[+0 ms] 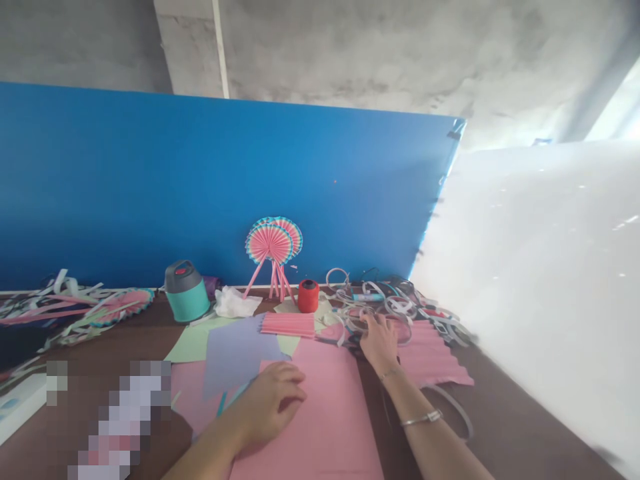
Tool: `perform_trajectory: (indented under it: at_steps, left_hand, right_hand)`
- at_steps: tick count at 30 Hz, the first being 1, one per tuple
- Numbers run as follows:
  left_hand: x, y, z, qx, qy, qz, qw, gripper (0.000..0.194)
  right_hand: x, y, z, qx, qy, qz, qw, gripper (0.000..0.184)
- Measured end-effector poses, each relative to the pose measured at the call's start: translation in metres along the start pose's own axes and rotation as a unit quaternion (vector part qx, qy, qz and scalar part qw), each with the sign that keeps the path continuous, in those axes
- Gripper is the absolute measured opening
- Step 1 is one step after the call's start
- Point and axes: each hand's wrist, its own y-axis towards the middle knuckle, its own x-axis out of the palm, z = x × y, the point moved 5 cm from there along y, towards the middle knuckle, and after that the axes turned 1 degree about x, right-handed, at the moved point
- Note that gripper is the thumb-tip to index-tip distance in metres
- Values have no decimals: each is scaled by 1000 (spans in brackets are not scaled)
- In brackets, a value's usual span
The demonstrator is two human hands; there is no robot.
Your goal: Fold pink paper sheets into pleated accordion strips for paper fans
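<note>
Resting on a broad pink paper sheet (320,427), the left hand (269,403) is curling loosely, knuckles up, its fingers bent but not clenched. A thin teal paper strip (226,400) is showing just beside the palm, and I cannot tell whether the hand is pinching it. The sheet is lying flat nearest the body, probably so that it can be pressed down without a stretch.

The right hand (380,343) is sitting forward in a tangle of white paper loops (385,313), its fingers spread among them. It is touching them, but the view does not settle whether it is gripping one. A silver bangle (423,418) is circling that wrist. Just beside the hand, a pleated pink paper sheet (435,357) is lying beneath the edge of the loops. To the left, a lavender paper sheet (235,357) and a pale green paper sheet (193,343) are overlapping on the brown worktop (505,413), all within easy reach.

Farther on, a stack of pink folded strips (287,325), a red thread spool (309,296) and a teal-and-grey flask (187,291) are sitting near the back edge. A pink paper fan (273,243) is standing on straw legs against a blue board (150,187), probably kept upright there and out of the way.
</note>
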Motion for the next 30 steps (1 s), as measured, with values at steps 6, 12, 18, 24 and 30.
perform_trajectory:
  at_steps: [6,12,18,24,30]
  left_hand:
    - [0,0,1,-2,-10,9,1000,22]
    - [0,0,1,1,-15,1,1000,23]
    - [3,0,-2,0,-15,10,1000,23]
    - [1,-1,-4,-28,-2,22,999,23]
    - [-4,-1,-7,-58,-3,72,996,35]
  right_hand:
    - [0,-2,1,2,-14,39,999,35]
    - [14,0,11,14,-7,9,1000,30]
    - [10,8,10,-29,155,108,981,20]
    - [-10,6,-1,-76,335,152,927,26]
    - [-35,-19,-41,-217,307,110,920,12]
